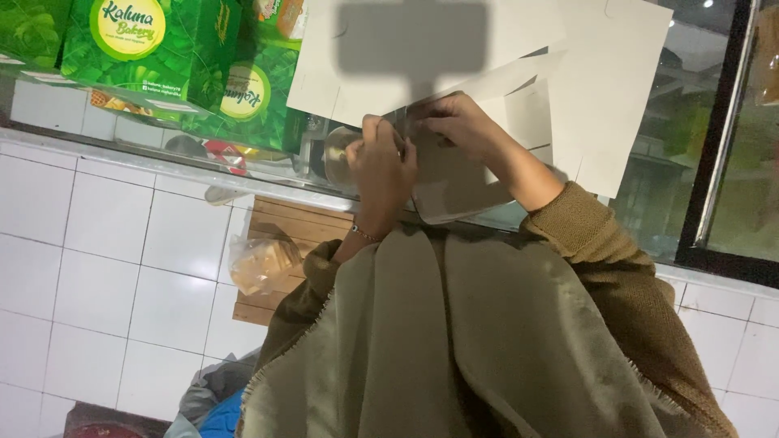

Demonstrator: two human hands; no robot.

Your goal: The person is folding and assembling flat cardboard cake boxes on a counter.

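Note:
A flat white cardboard box blank (584, 89) lies unfolded on a glass counter in front of me. Both my hands grip one of its flaps near the middle. My left hand (380, 166) wears a thin bracelet and pinches the flap's left part. My right hand (458, 122) presses the fold from the right, its olive-brown sleeve running down to the lower right. The part of the flap under my fingers is hidden. A dark shadow falls across the top of the cardboard.
Green printed boxes (154, 49) are stacked at the upper left behind the glass. A clear plastic bag (261, 264) rests on a wooden board (280, 223) below the counter. White wall tiles (105, 276) fill the left side. A dark-framed window (730, 162) stands at right.

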